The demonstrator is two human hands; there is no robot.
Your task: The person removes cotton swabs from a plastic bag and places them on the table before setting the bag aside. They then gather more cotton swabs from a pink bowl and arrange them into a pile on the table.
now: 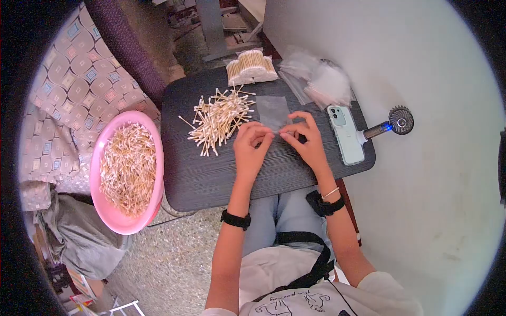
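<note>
A clear plastic bag [272,109] lies on the dark table, its near edge pinched between the fingertips of both hands. My left hand [252,145] is closed at the bag's near left corner. Just to the right, my right hand [305,138] grips the same edge with thumb and index finger, its other fingers curled above. No swabs show inside the bag. Left of the bag, a loose heap of cotton swabs [221,118] with wooden sticks spreads over the tabletop. Behind it are filled packs of cotton swabs [252,67] stacked together.
More clear bags [319,79] pile at the table's back right corner. A phone [345,134] lies on the right, beside a small handheld fan [392,124] near the wall. Left of the table [200,184] stands a pink basin [96,174] full of swabs.
</note>
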